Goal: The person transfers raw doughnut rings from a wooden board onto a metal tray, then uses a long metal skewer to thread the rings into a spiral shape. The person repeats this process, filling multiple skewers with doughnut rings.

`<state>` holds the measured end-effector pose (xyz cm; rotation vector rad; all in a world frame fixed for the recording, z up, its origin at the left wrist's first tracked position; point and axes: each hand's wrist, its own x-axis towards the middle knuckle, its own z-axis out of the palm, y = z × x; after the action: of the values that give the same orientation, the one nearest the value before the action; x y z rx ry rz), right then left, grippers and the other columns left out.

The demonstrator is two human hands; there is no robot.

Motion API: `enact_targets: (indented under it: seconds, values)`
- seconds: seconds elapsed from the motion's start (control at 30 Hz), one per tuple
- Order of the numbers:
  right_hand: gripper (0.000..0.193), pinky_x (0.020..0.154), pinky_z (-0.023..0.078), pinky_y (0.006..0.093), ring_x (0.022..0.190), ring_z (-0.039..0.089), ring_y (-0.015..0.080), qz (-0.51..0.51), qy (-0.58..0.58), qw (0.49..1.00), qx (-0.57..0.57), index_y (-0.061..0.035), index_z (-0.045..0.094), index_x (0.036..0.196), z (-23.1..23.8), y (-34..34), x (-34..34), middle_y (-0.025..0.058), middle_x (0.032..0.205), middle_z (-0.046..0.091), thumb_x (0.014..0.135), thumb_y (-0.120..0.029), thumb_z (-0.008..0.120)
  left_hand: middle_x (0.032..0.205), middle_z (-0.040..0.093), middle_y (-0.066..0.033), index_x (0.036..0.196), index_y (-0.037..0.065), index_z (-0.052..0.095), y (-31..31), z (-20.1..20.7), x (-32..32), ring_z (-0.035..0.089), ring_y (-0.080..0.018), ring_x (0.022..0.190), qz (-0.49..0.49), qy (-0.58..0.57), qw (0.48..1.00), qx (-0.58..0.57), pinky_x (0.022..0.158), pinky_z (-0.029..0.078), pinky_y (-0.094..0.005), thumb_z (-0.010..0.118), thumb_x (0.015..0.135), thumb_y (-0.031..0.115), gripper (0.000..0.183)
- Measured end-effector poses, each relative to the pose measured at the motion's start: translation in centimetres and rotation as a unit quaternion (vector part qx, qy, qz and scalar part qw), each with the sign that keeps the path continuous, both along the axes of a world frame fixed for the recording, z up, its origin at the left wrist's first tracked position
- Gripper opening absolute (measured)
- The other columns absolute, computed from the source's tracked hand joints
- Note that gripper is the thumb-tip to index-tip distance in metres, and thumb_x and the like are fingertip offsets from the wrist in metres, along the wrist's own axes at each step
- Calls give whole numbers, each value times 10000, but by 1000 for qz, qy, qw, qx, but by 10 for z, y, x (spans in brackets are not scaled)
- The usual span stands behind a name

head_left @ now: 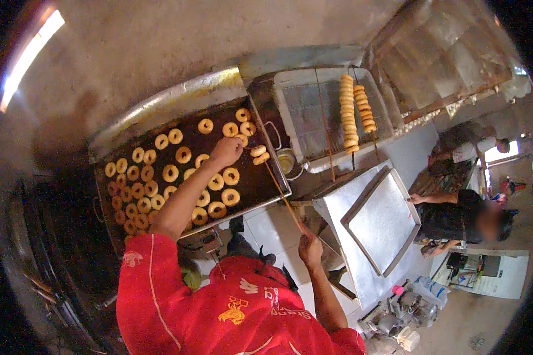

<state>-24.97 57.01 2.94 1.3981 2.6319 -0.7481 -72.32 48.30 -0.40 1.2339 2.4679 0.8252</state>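
Note:
My left hand (227, 152) reaches over a wide dark pan (260, 186) of ring doughnuts (231, 197). Its fingers are closed right beside a doughnut (241, 140) near the pan's right end; whatever they grip is hidden. My right hand (310, 248) is wrapped round a long thin stick (287, 204) that slants up across the pan's right rim. Two golden doughnuts (259, 155) sit near the stick's far end, close to my left fingers. Rings lie across the pan singly and in clusters, paler toward the left.
Doughnut-loaded sticks (348, 112) lie across a grey rack tray (290, 94) at the back, beside a bare stick (324, 118). A small pot (288, 163) stands by the pan. A metal tray (382, 222) rests on the right-hand table, where another person (456, 216) stands.

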Motion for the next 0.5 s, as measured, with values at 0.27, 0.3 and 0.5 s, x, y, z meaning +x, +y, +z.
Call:
enact_targets:
  seconds: [0.27, 0.3, 0.5]
  values:
    - [346, 716, 575, 593, 800, 718, 472, 55, 4, 998, 38, -197, 699, 1310, -9, 11, -44, 234, 907, 746, 985, -271, 605, 897, 737, -201, 942, 31, 725, -1, -24, -123, 730, -407, 873, 67, 10, 997, -40, 755, 573, -526, 653, 939, 132, 124]
    - [363, 724, 577, 577, 812, 718, 472, 62, 56, 996, 16, -213, 699, 1332, -14, 11, -49, 247, 910, 739, 986, -236, 593, 879, 737, -199, 946, 31, 735, -6, -26, -126, 732, -402, 863, 43, -20, 999, 0, 747, 571, -518, 653, 937, 131, 130]
    - [457, 740, 579, 543, 834, 720, 460, 50, 69, 996, 0, -272, 669, 1417, -47, 22, -73, 265, 893, 719, 987, -166, 553, 866, 731, -222, 920, 16, 724, 17, 5, -97, 730, -413, 856, 35, 9, 999, 28, 771, 576, -506, 642, 927, 135, 144]
